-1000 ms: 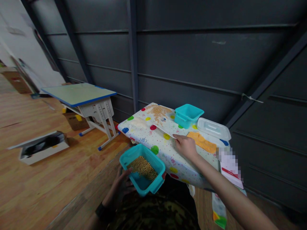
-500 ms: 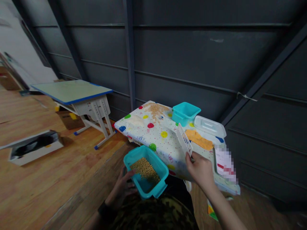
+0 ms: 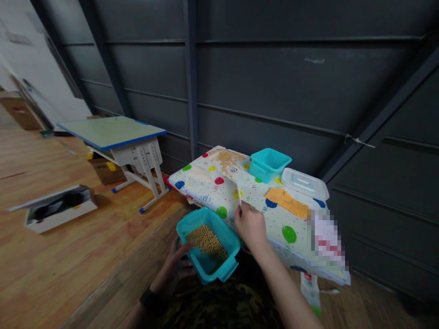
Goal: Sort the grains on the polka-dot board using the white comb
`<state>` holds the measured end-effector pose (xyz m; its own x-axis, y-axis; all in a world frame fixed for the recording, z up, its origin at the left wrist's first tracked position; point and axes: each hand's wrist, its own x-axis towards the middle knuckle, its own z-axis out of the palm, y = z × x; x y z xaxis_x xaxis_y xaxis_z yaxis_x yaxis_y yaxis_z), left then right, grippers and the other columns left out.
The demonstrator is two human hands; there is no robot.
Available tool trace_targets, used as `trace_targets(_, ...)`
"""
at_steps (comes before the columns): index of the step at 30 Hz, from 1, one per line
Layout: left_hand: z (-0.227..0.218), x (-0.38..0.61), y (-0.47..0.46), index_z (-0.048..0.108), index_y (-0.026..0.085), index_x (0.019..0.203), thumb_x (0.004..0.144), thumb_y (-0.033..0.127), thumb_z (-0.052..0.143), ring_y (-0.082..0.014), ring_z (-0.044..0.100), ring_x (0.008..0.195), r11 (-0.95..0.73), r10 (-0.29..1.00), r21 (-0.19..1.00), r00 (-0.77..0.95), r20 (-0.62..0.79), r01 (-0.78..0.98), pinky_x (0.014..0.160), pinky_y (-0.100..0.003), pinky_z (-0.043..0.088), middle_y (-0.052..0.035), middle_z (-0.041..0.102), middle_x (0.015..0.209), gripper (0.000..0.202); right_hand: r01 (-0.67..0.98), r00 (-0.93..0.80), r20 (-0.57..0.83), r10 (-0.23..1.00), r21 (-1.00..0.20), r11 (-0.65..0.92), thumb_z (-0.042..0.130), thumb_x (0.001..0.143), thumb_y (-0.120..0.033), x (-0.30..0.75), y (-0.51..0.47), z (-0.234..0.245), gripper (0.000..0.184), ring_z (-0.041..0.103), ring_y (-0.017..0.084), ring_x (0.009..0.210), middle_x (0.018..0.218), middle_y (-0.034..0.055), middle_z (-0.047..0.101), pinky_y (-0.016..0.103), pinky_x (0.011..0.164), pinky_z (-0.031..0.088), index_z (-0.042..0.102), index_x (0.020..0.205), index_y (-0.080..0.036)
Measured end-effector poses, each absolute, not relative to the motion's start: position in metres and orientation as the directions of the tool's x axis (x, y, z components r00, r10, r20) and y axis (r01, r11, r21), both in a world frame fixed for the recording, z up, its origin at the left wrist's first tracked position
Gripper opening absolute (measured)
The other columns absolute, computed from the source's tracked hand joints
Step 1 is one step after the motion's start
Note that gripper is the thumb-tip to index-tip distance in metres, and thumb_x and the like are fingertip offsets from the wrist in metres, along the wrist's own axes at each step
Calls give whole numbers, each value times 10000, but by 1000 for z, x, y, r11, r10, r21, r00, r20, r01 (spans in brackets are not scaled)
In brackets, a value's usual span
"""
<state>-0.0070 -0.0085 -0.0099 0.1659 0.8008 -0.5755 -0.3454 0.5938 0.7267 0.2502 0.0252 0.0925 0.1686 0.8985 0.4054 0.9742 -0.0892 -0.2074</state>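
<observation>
My left hand [image 3: 178, 258] is closed on the left rim of a teal plastic container [image 3: 228, 228], which is tilted over my lap. Round yellow soybeans [image 3: 206, 242] lie in it. In my right hand [image 3: 250, 224] is a thin white slotted plastic piece [image 3: 238, 188], seen edge-on and pointing away over the table. Beyond its tip, a spread of soybeans [image 3: 228, 159] covers the far end of the balloon-print tablecloth [image 3: 219, 194]. A second teal container [image 3: 269, 161] stands on the cloth to the right of those beans.
A folded orange cloth [image 3: 288, 202] and a clear plastic lid [image 3: 305, 183] lie on the table's right side, with a blurred-out flat item [image 3: 327, 240] nearer me. To the left are a desk [image 3: 113, 130] and an open white box [image 3: 61, 210]. A dark panelled wall [image 3: 274, 82] rises behind.
My right hand has moved left across the table with the white slotted piece, which has turned from showing its slots to edge-on. My left hand and its container stay in place.
</observation>
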Motion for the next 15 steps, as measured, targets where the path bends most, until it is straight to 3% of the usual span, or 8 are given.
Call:
trace_targets(8,-12,-7,-5,446,474,1683,701,601,1044,-294,784,744,582,807,733,138,-574,-354,708,-449,649,-62,780,1063,1157,928,184,432,883,-372,-12,536,1062,-192,242,56,88,288,803,260,810,901,150,851,300,730,527,793,933,-187)
trace_targets(11,-13,-6,-8,435,471,1693,688,615,1048,-300,791,764,571,816,739,146,-560,-358,725,-455,649,-79,795,1112,1186,892,225,448,865,-452,3,545,1054,-272,255,63,90,335,770,250,746,812,135,831,297,692,488,771,816,-208)
trace_targets(15,-14,-6,-9,399,422,1720,725,636,1025,-285,788,770,567,819,743,145,-556,-355,729,-427,642,-78,798,1085,1195,802,298,424,855,-597,16,605,998,-404,297,66,96,341,731,258,684,753,123,819,319,658,467,793,796,-205)
